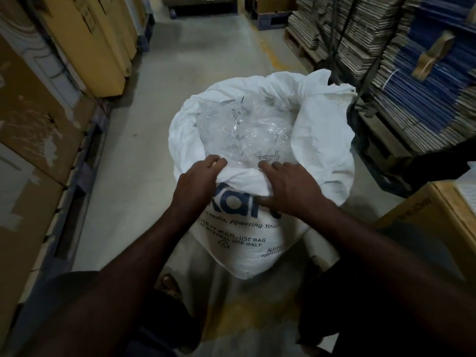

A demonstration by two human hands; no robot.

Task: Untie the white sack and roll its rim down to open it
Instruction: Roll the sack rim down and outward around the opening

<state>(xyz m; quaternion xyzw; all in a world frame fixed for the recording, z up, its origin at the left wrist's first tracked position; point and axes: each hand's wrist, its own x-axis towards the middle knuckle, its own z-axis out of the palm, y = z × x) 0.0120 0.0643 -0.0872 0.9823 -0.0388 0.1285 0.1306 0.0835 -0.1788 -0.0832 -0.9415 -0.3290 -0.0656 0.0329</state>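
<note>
A white woven sack [242, 243] with blue printing stands on the floor in front of me, its mouth wide open. The rim [319, 135] is folded outward around most of the opening. Clear crumpled plastic [247, 130] fills the inside. My left hand [198, 181] grips the near rim, fingers curled over the fabric. My right hand [291, 186] holds the near rim beside it, fingers spread over the fold and thumb pressing the sack's front.
Tall cardboard boxes [98, 39] line the left side on pallets. Stacks of flattened cartons [401, 81] stand at the right, and a yellow box [438, 215] sits near right. The concrete aisle [201, 55] runs ahead.
</note>
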